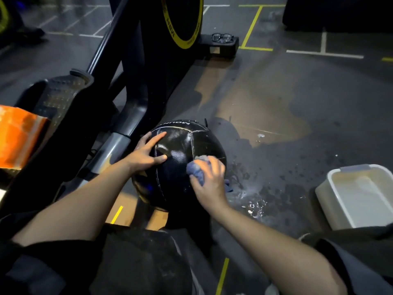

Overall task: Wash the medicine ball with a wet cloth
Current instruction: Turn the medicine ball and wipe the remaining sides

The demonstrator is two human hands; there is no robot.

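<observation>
- Gripping a bunched blue cloth (197, 170), the right hand (209, 182) is pressing it against the near right face of the medicine ball (180, 158); its fingers are curled closed around the wad, with a tail of fabric hanging below the palm.
- Bracing the ball, the left hand (146, 155) is lying flat on the upper left panel, fingers spread wide and holding nothing.
- Sitting on the dark floor (297, 145) directly in front of the person, the ball is resting just beside the base of an exercise machine (127, 86).
- Wet sheen and soap streaks are showing on the top panels, so washing appears to be partly done; the underside is hidden.
- Risk: puddles and splashes are spreading on the floor to the right of the ball, so it could slide or roll if the flat left hand eases off under the scrubbing pressure.
- Risk: the white basin (359, 194) is standing near the right elbow; a wide stroke could knock it.
</observation>
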